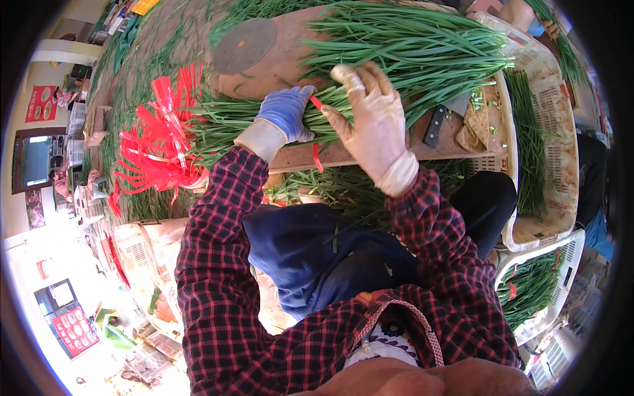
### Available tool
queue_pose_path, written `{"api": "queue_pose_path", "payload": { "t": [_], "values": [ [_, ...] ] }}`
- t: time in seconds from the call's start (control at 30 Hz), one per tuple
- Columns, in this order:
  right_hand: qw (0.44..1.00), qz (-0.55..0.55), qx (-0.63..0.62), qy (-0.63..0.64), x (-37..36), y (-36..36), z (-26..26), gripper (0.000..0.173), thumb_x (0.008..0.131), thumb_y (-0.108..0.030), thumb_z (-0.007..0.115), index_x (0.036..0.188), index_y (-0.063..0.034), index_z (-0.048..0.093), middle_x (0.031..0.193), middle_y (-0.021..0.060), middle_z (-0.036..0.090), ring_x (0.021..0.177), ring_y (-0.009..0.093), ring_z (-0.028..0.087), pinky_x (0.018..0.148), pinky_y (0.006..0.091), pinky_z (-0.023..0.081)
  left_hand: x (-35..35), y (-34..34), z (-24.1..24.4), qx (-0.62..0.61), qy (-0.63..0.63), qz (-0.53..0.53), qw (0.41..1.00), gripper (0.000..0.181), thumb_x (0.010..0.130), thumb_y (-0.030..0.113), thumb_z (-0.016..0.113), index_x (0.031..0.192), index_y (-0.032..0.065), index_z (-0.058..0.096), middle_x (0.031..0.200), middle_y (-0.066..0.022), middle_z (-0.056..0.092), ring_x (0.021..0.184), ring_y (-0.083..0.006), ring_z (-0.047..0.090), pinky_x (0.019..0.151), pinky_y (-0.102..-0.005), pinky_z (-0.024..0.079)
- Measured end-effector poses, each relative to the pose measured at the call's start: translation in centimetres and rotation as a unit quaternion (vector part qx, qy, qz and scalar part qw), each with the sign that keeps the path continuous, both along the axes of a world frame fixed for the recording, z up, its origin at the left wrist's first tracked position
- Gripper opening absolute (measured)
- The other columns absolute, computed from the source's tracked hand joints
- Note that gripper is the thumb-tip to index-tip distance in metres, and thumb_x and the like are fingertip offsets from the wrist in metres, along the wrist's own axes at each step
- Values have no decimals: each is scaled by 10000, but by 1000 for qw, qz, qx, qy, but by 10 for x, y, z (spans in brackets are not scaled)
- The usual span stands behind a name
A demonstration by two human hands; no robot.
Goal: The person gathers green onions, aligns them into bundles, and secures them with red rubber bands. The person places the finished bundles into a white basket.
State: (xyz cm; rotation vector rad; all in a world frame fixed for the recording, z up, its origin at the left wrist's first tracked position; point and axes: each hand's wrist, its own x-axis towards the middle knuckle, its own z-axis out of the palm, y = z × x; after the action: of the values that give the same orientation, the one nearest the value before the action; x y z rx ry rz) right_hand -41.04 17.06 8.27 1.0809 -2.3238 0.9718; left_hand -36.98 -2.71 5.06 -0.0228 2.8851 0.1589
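Observation:
My left hand (286, 115), in a blue glove with a pale cuff, is closed around a bundle of garlic chives (327, 116) lying across a wooden board (297, 162). A red plastic strip (317, 157) passes by the bundle just right of that hand, and one end hangs over the board's front edge. Over the bundle is my right hand (374, 126), in a cream glove, slightly blurred. Its fingers are spread, and the thumb is at the strip's upper end. A larger pile of loose chives (411, 44) lies behind on the board.
A black-handled knife (434, 126) lies at the board's right, beside a brown scrap (473, 131). Red strips (163, 133) fan out at the left. Plastic crates (550, 163) with chives stand at the right. A round dark disc (244, 45) is on the board. Another person's hand (550, 28) holds chives at upper right.

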Motion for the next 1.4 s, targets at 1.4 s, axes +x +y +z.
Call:
{"api": "queue_pose_path", "payload": {
  "t": [1.4],
  "values": [
    [914, 1, 402, -62, -23, -30, -49, 972, 746, -724, 560, 1335, 40, 434, 1240, 212, 555, 1269, 353, 429, 1063, 474, 299, -3, -8, 7, -12, -57, 44, 997, 1154, 502, 431, 877, 1439, 77, 302, 1370, -170, 475, 1284, -334, 430, 1075, -450, 315]
  ]
}}
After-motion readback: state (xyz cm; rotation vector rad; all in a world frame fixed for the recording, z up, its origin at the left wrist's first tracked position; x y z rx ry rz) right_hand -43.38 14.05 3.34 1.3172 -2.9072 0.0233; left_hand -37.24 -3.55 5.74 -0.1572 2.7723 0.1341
